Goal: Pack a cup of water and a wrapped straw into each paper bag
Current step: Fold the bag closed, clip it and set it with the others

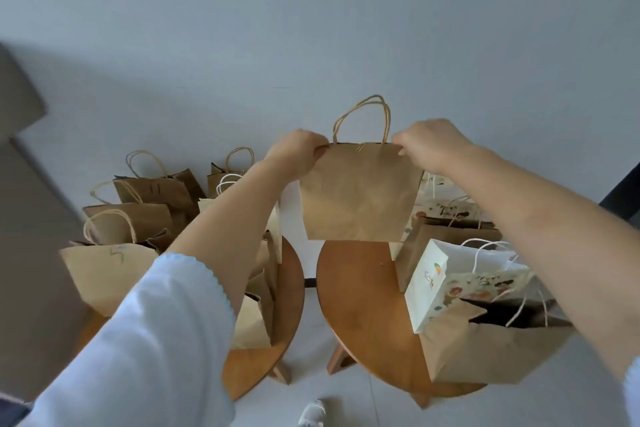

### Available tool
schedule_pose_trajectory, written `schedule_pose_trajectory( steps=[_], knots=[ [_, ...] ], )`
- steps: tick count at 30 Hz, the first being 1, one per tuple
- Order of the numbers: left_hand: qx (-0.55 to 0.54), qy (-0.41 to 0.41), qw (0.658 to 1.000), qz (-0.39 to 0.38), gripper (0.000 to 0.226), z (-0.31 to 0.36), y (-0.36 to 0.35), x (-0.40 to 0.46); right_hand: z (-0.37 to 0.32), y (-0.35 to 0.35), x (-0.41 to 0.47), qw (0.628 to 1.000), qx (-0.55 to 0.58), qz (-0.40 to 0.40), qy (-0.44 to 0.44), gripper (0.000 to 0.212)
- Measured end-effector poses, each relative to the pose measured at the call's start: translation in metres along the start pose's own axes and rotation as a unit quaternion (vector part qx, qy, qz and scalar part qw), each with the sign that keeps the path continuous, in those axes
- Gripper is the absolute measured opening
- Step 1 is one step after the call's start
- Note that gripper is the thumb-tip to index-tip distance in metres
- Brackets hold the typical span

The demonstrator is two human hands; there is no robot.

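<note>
Room: pale grey wall [311, 28] fills the upper view; I look down at 2 round wooden tables over a light floor [311, 340].
Left table [287, 305]: crowded with upright brown bags; one front bag [104, 274] carries a handwritten mark like a 5, one further back [156, 189] has 2 short strokes on it.
Right table [360, 305]: bare wood on its left half, bags along its right side.
Held bag [358, 194]: plain brown paper, flat, raised in the air above the gap between the tables, twine handles standing up from its top edge.
Left hand [298, 151]: I see it pinching the bag's top left corner, fingers curled over the rim.
Right hand [429, 146]: pinching the top right corner the same way, so the bag hangs between both hands.
Sleeve [149, 340]: light blue, pushed up my left forearm.
White bag [427, 282]: small colourful print on its side, leaning among the right table's bags, just behind an open brown bag [485, 354].
Floral bag [485, 288]: lies beside the white one.
Shoe [313, 412]: white, on the floor at the bottom edge.
Cups and straws: I cannot tell whether any bag holds them.
</note>
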State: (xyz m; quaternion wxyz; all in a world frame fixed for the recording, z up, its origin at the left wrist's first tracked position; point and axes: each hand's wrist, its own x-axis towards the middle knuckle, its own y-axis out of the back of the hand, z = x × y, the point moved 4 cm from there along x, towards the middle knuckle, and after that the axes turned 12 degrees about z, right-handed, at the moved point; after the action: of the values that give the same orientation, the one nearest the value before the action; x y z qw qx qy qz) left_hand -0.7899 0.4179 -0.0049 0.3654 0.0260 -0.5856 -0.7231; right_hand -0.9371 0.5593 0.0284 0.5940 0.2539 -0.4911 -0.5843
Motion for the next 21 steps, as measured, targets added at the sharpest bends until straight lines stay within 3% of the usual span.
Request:
schedule_pose_trajectory(
  steps=[6,10,13,17,19,21],
  knots=[
    [-0.028,0.097,0.982,0.158,0.029,-0.038,0.115,-0.037,-0.046,0.071,0.035,0.996,0.003,0.056,0.064,0.019],
    [0.020,0.121,0.978,0.171,0.033,-0.076,0.160,-0.073,-0.092,0.103,0.061,0.990,-0.015,0.076,0.119,0.018],
    [0.022,0.147,0.982,0.117,0.041,-0.100,0.169,-0.093,-0.122,0.142,0.079,0.987,0.039,0.106,0.111,0.016],
    [0.001,0.173,0.985,0.016,0.049,-0.134,0.139,-0.122,-0.149,0.175,0.102,0.977,0.151,0.143,0.039,0.015],
    [-0.049,0.177,0.980,-0.073,0.068,-0.141,0.078,-0.158,-0.153,0.134,0.094,0.964,0.238,0.107,-0.056,0.016],
    [-0.020,0.127,0.979,-0.160,0.072,-0.129,0.006,-0.200,-0.156,0.061,0.062,0.948,0.281,0.007,-0.152,0.029]
  ],
)
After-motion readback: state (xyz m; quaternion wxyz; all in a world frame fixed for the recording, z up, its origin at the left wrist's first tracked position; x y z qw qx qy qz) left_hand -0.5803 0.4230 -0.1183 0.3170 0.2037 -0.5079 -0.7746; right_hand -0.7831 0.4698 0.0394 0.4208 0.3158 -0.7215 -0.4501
